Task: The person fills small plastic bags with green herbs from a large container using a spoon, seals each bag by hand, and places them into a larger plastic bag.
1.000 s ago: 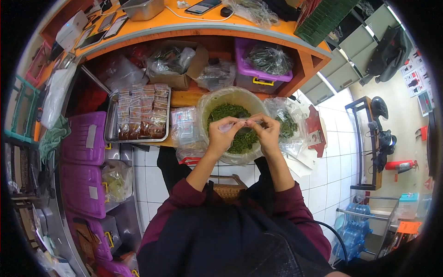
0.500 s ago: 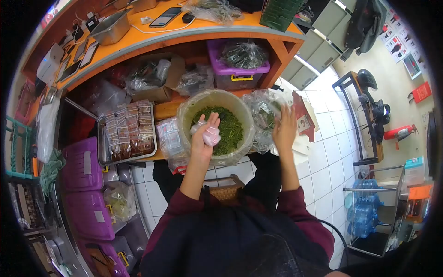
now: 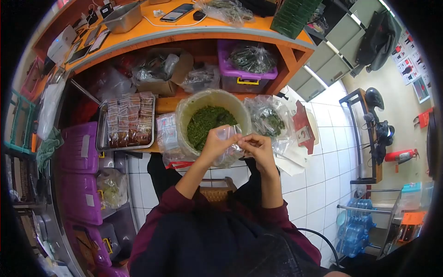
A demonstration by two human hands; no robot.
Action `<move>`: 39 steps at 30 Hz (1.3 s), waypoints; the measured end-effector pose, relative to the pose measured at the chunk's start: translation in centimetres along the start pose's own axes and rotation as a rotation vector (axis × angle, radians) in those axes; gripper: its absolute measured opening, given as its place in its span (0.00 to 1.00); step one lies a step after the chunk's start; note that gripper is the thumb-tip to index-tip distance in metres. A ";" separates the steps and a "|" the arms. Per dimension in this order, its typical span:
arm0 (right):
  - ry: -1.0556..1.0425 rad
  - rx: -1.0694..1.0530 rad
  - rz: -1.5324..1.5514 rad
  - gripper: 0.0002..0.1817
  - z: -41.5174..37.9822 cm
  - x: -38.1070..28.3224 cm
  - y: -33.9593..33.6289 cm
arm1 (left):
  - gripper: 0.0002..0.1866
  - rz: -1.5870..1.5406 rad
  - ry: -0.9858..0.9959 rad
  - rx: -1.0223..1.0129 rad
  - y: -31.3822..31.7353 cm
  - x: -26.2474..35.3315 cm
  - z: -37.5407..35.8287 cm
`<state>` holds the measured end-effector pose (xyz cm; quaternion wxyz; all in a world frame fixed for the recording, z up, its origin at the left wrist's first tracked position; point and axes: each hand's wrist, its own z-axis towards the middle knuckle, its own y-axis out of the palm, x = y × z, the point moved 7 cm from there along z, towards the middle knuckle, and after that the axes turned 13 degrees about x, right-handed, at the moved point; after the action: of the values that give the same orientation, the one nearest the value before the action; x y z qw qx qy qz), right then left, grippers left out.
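Note:
Over the front right rim of a large pale bucket [image 3: 185,108], my two hands meet at a small clear plastic bag [image 3: 227,133]. My left hand [image 3: 217,145] is closed around the bag, its thumb stretched toward its edge. With thumb and forefinger pinched, my right hand [image 3: 262,151] grips that edge. Chopped green leaves [image 3: 203,122] fill the bucket's bottom, and a dark object, partly hidden, lies among them. Just right of the bucket sits an open clear bag of greens [image 3: 272,122]. Flat printed packets [image 3: 168,134] in plastic lie on its left.
A metal tray [image 3: 100,129] of brown packets is at the left. Purple-lidded bins [image 3: 79,147] stand below it, another purple-lidded box [image 3: 249,73] on the shelf. Phones and a metal pan [image 3: 122,18] lie on the orange counter. Water bottles [image 3: 357,226] stand at right.
My right hand has come left from the bag of greens to meet my left hand. The white-and-pink bundle seen in my left hand no longer shows; a clear bag is now stretched between both hands.

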<state>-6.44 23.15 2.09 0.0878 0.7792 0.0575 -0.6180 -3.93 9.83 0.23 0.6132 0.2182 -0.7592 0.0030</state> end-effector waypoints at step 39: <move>-0.997 0.074 -0.745 0.08 -7.3 -6.5 5.3 | 0.08 0.797 0.842 0.131 -3.0 8.6 -8.1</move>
<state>0.11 19.58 10.42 -0.1444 0.3270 0.2559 -0.8982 3.25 6.48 9.47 0.7990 -0.0670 -0.4716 0.3671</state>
